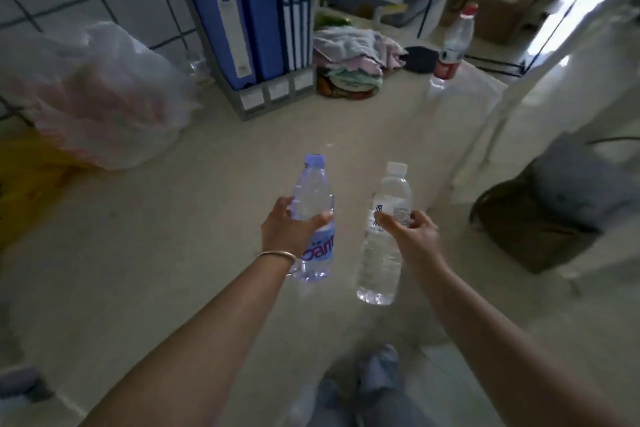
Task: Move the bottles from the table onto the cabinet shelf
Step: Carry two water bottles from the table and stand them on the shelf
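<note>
My left hand point(289, 230) grips a blue-tinted water bottle point(313, 198) with a blue cap around its middle, above the beige table point(156, 218). A metal bangle sits on that wrist. My right hand point(410, 232) grips a clear water bottle point(389, 198) with a white cap and white label at its waist. Both bottles are upright, side by side and apart. A third bottle point(453, 45) with a red cap and red label stands at the far right of the table. No cabinet shelf can be made out.
Blue binders point(256, 14) stand in a grey file rack at the back. A bulging clear plastic bag point(100, 94) lies at left, folded cloths point(353, 48) behind centre. A dark bag point(540, 215) sits on a white chair at right. My legs show below.
</note>
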